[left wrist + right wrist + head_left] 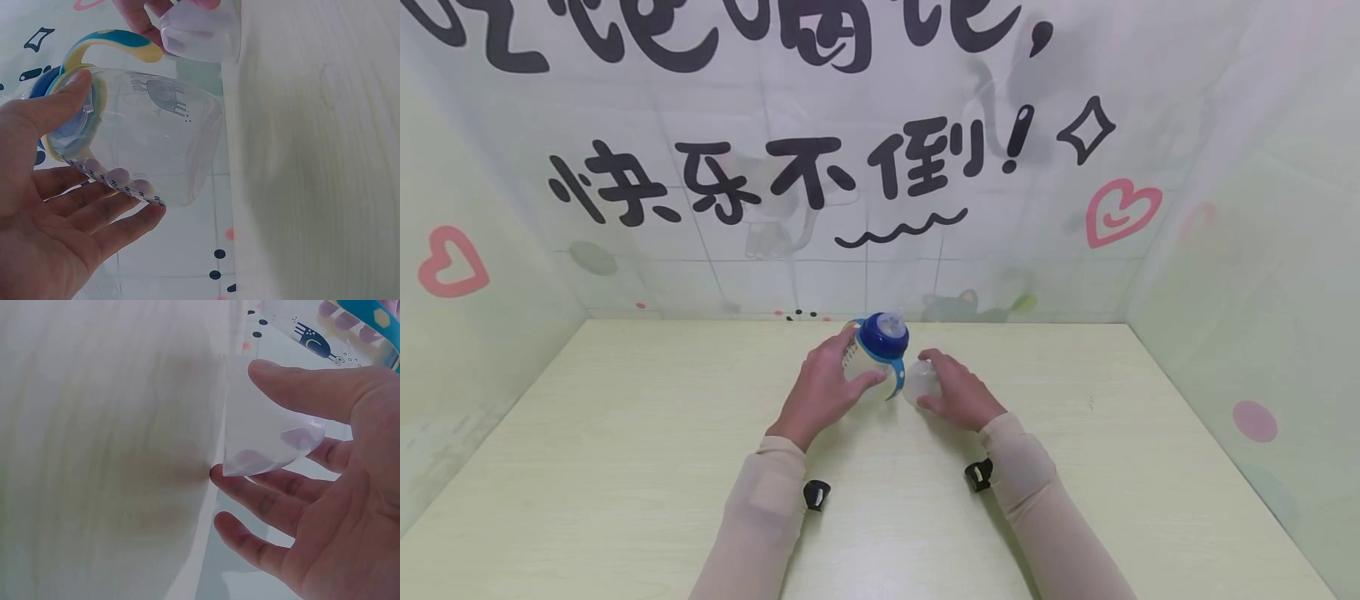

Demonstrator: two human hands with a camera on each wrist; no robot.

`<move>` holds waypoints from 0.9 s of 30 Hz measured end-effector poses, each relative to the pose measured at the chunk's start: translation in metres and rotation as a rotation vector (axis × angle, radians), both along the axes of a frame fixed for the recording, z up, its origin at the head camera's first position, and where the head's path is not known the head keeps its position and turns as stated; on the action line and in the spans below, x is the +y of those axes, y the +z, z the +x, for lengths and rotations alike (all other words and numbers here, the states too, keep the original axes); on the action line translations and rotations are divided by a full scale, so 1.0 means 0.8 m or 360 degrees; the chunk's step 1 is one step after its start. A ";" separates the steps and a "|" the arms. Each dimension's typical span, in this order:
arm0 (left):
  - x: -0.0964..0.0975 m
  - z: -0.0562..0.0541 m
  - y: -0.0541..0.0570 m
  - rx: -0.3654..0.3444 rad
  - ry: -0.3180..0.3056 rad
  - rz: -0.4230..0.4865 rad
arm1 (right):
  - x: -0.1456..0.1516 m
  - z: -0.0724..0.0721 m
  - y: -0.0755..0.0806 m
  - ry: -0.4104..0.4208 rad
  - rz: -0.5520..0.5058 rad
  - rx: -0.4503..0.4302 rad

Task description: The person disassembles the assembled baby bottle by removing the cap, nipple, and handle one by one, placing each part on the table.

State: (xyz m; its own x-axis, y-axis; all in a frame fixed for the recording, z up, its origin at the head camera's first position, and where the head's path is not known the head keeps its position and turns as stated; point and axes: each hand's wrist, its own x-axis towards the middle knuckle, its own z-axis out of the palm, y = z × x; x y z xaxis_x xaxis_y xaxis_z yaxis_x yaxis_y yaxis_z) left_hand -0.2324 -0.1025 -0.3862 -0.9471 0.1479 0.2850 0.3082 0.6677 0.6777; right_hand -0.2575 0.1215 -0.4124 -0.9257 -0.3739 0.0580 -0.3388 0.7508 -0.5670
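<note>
A clear baby bottle [859,369] with a blue collar, a clear nipple and blue-and-yellow handles leans to the right. My left hand [823,385] grips it, thumb near the collar and fingers under the printed side in the left wrist view. Its body [159,134] looks see-through and carries a small animal print. Just right of the bottle is a translucent dome-shaped cap [921,383], its open rim down at or close to the tabletop. My right hand [958,396] holds this cap [265,425] between thumb and fingers.
Both hands work over a pale wood-grain table [625,467]. Behind it hangs a white printed sheet [820,283] with large black characters, and similar light panels [1262,317] stand at both sides. Small black cameras [817,495] sit at the wrists.
</note>
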 end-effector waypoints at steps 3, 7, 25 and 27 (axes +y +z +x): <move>0.000 0.001 0.000 0.0002 -0.0002 0.0001 | 0.000 0.000 -0.001 0.0007 0.0022 0.0008; 0.000 0.000 -0.001 -0.0004 0.0007 -0.0005 | 0.001 0.000 -0.003 0.0014 0.0052 0.0021; 0.001 0.001 -0.001 0.0028 -0.0009 -0.0010 | 0.000 0.005 0.023 -0.0021 -0.0177 0.0147; 0.000 0.000 -0.001 0.0031 -0.0010 -0.0010 | -0.002 0.006 0.029 -0.0039 -0.0249 0.0188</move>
State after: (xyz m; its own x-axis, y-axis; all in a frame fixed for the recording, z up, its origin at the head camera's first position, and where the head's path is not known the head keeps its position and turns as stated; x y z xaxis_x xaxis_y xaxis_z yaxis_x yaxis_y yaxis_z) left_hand -0.2320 -0.1022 -0.3869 -0.9404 0.1558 0.3023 0.3255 0.6699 0.6673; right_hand -0.2526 0.1202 -0.3892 -0.9176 -0.3292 0.2227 -0.3928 0.6653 -0.6350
